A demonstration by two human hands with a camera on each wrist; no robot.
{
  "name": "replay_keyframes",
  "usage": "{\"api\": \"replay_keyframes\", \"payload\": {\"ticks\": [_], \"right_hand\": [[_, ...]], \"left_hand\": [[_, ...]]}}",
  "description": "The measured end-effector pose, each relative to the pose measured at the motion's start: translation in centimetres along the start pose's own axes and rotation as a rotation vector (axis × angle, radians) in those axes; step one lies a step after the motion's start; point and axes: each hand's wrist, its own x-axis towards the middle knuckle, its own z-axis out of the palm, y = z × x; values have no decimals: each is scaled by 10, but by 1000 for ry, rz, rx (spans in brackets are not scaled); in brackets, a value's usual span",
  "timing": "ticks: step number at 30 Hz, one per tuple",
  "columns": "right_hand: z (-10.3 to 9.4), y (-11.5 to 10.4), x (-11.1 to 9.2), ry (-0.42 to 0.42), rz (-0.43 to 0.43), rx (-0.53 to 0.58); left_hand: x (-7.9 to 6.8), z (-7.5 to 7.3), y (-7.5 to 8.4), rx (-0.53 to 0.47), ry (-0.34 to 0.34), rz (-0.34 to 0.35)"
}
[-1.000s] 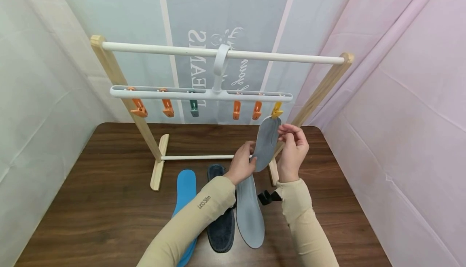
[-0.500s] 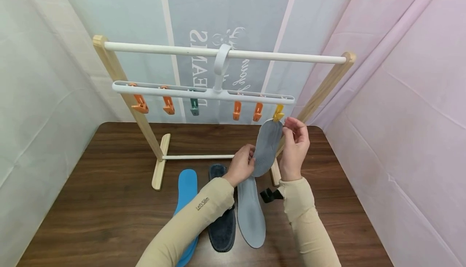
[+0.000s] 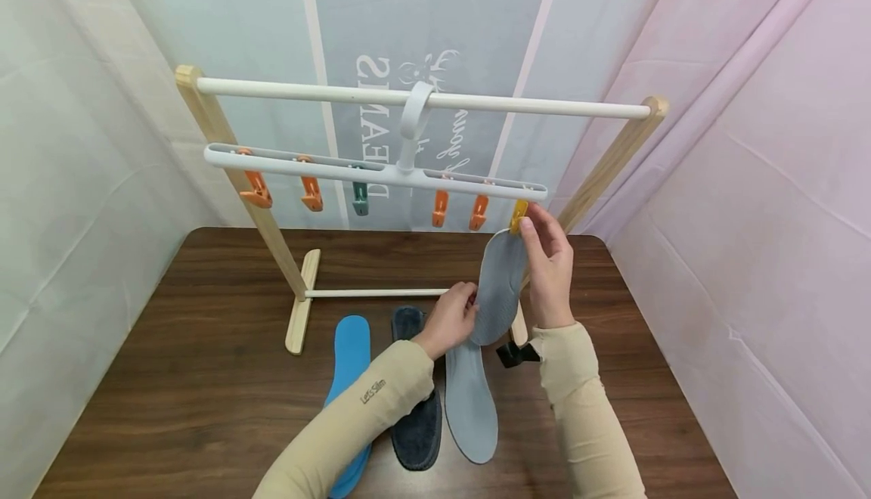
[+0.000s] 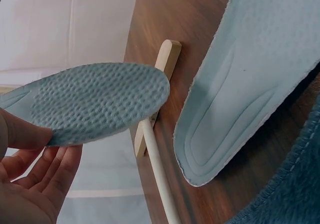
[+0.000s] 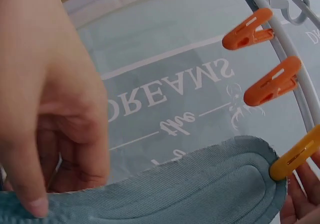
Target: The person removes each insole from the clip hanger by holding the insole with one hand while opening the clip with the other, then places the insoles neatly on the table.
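Observation:
A grey insole (image 3: 500,287) hangs tilted by its top end from a yellow clothespin (image 3: 519,213) at the hanger's right end. My left hand (image 3: 451,319) pinches the insole's left edge low down; the left wrist view shows the thumb over the dimpled part of the insole (image 4: 100,101). Up at the clothespin is my right hand (image 3: 551,268), its thumb on the front and its fingers behind, pinching it. In the right wrist view the yellow clothespin (image 5: 295,156) bites the insole's rim.
The white hanger (image 3: 401,175) hooks over the wooden rack's white bar (image 3: 292,91). Its other clothespins are orange and one green (image 3: 361,198). On the table lie a blue insole (image 3: 351,355), a dark fuzzy insole (image 3: 416,431) and another grey insole (image 3: 471,408).
My right hand has moved from beside the insole up onto the yellow clothespin. The insole has come slightly lower with my left hand, and the hanger's right end has dipped.

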Motion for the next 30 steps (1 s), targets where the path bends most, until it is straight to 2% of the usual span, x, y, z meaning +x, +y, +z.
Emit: {"api": "replay_keyframes", "payload": {"ticks": [7,18,30], "right_hand": [[-1,-1,0,-22,3,-2],[-3,0,1,-69,-24,42],[0,-1,2,22,-61,153]], "left_hand": [[-7,3,1,13,-11,45],[-15,4,3,4,-25,44],[-19,3,6,-1,-51,48]]}}
